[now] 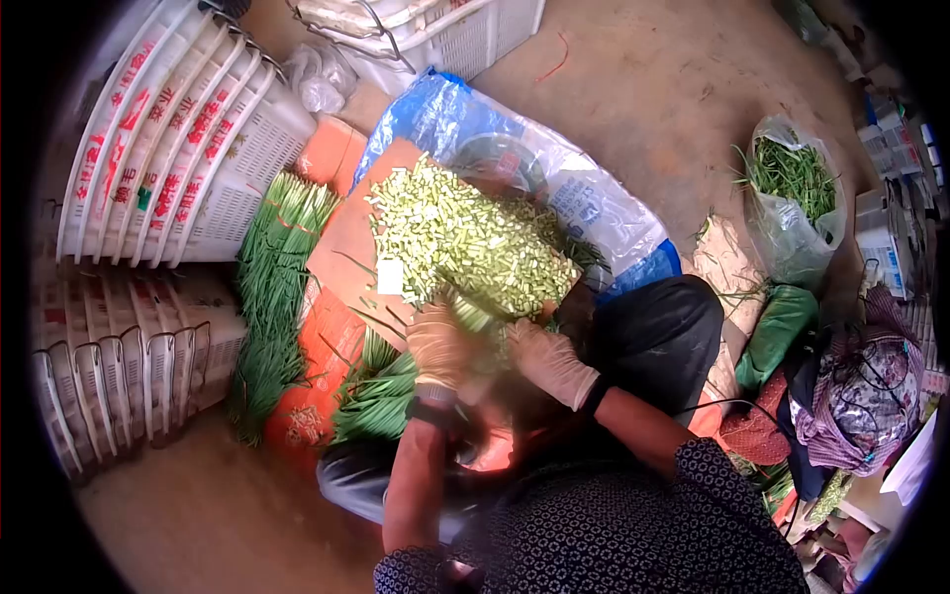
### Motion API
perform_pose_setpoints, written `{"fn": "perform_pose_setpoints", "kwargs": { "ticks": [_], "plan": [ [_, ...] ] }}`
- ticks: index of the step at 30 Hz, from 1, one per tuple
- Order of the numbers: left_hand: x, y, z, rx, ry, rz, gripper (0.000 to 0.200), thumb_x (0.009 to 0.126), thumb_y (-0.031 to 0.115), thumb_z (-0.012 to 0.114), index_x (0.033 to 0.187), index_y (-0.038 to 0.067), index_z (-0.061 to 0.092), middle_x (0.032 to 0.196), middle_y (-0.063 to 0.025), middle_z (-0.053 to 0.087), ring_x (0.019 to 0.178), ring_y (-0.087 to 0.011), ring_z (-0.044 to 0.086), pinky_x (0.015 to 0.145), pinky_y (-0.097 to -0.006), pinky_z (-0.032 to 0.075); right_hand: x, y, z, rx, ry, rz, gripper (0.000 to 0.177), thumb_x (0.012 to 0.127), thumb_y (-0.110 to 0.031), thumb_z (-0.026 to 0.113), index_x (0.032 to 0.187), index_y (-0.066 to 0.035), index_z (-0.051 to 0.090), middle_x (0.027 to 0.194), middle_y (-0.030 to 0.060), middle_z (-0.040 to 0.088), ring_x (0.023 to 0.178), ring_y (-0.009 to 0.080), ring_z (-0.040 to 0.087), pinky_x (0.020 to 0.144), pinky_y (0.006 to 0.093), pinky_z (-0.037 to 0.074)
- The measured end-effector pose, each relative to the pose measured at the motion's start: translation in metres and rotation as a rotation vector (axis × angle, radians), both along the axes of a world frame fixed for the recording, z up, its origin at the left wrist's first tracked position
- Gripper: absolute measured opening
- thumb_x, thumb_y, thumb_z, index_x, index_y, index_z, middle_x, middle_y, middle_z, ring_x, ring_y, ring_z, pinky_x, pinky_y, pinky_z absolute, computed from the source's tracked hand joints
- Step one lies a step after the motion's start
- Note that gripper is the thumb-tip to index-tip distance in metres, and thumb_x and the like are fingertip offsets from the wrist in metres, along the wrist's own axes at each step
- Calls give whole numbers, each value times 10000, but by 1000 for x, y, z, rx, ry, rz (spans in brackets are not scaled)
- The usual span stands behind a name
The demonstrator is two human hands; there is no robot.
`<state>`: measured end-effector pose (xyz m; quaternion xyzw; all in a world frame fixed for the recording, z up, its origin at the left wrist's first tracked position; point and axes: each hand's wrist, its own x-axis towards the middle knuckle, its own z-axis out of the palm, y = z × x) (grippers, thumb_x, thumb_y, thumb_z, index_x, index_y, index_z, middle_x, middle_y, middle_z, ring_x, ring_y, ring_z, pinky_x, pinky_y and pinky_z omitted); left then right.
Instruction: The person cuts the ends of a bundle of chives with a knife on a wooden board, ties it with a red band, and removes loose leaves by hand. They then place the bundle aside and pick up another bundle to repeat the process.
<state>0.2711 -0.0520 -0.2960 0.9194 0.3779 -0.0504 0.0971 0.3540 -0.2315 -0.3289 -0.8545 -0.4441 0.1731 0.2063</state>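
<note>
1. The left hand (435,342) and right hand (550,362), both gloved, meet at a blurred bunch of stems (475,315); I can't tell how tightly the fingers close.
2. Just to the far side, chopped stems (450,223) cover a board (338,252).
3. Long greens (282,282) lie left, beside stacked crates (223,188).

The brown floor (653,99) is pale and brightly lit at the far side, more orange at near left. Nested white crates (228,148) with red lettering fill the far left, with more stacked crates (119,381) nearer. Another white crate (495,45) stands far off; thin red string (556,59) lies to its right.
</note>
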Motion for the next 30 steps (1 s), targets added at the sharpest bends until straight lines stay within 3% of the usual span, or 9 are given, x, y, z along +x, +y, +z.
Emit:
{"fn": "perform_pose_setpoints", "kwargs": {
  "ticks": [4, 8, 11, 14, 18, 22, 25, 27, 30],
  "plan": [
    [-2, 1, 3, -22, -21, 10, 922, 585, 514, 967, 1333, 96, 625, 1040, -154, 700, 972, -355, 685, 838, -487, 569, -12, -28, 11, -143, 89, -137, 315, 1054, -372, 584, 1064, -57, 561, 734, 177, 711, 708, 405, 739, 617, 512, 581],
    [-11, 4, -16, 126, -172, -90, 970, 625, 830, 803, 1209, 78, 617, 931, -129, 661, 827, -326, 694, 726, -478, 560, -21, -32, -1, -270, 104, -115, 365, 1042, -383, 606, 1118, -31, 547, 825, 226, 749, 766, 427, 753, 694, 563, 586],
    [-11, -4, 52, -234, -20, 119, 1192, 564, 455, 1000, 1545, 57, 454, 1258, -210, 694, 1151, -392, 675, 969, -462, 562, -26, -39, 8, -244, 144, -118, 356, 1037, -369, 617, 1115, -29, 548, 882, 209, 766, 813, 408, 763, 722, 544, 594],
    [-52, -3, 49, -270, -434, 45, 1317, 526, 362, 1047, 1568, -44, 352, 1451, -257, 570, 1282, -393, 615, 1085, -444, 516, -28, -50, -25, -214, 97, -122, 354, 1036, -365, 626, 1128, -29, 563, 944, 190, 781, 865, 385, 769, 754, 522, 598],
    [-105, -10, 38, -254, -488, 80, 1341, 513, 334, 1058, 1593, 1, 337, 1424, -239, 593, 1307, -387, 601, 1097, -447, 505, -15, -31, 28, -368, 34, -101, 352, 1027, -348, 649, 1156, -27, 585, 954, 176, 786, 855, 370, 771, 755, 511, 597],
    [-116, 0, 27, -345, -570, 173, 1065, 612, 232, 1000, 1513, 28, 471, 1314, -155, 655, 1198, -295, 640, 1056, -403, 524, 2, -9, 7, -17, -67, 3, 414, 992, -430, 657, 1168, -56, 643, 895, 180, 752, 807, 397, 742, 779, 534, 578],
    [-133, 8, 48, -623, -862, 141, 971, 677, 141, 974, 1505, 23, 481, 1328, -101, 675, 1196, -220, 656, 1059, -390, 540, 5, -3, 49, 123, -31, 162, 609, 977, -498, 671, 1348, -19, 611, 1140, 245, 734, 1074, 424, 709, 958, 503, 547],
    [-127, 10, 115, -1100, -1091, 155, 982, 696, 143, 976, 1521, 2, 462, 1372, -100, 666, 1215, -211, 660, 1057, -388, 548, 5, 15, 105, 139, 546, 350, 921, 939, -634, 696, 1568, -7, 452, 1537, 255, 546, 1446, 376, 507, 1200, 445, 394],
    [-119, 15, 173, -1301, -1276, 42, 894, 681, 185, 915, 1470, 18, 531, 1321, -89, 684, 1193, -228, 666, 1022, -379, 553, -15, 44, 201, 491, 815, 648, 948, 888, -444, 849, 1600, -22, 387, 1569, 159, 506, 1456, 275, 462, 1216, 431, 364]
  ]
}}
